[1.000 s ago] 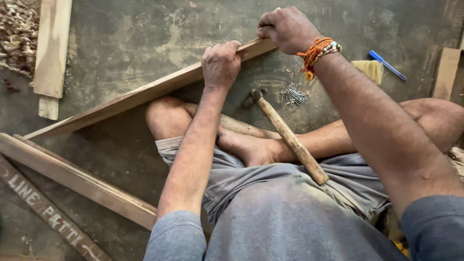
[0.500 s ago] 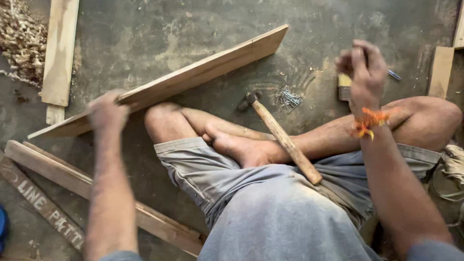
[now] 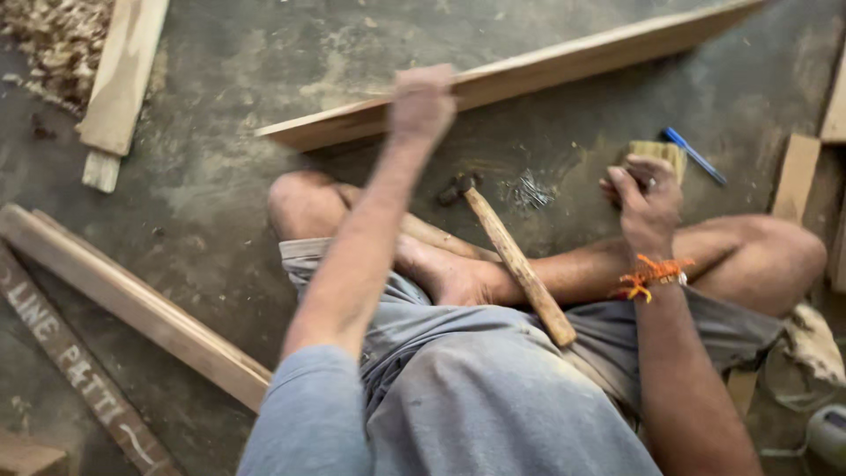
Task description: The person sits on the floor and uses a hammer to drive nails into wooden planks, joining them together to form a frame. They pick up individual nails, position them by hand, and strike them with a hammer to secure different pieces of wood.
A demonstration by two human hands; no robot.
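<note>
I sit cross-legged on a concrete floor. My left hand grips the edge of a long wooden plank that runs diagonally across the floor ahead of me. My right hand, with an orange thread at the wrist, hovers over a small wooden block with its fingers curled; motion blur hides whether it holds anything. A wooden-handled hammer leans on my leg with its head on the floor. A small heap of nails lies beside the hammer head.
A blue pen lies right of the block. Two long wooden battens lie at the left, one with painted lettering. Another board and wood shavings sit at top left. More wood pieces line the right edge.
The plank has shifted to the right and away across the floor. My left hand moved from its left end to its middle. My right hand dropped toward the small block.
</note>
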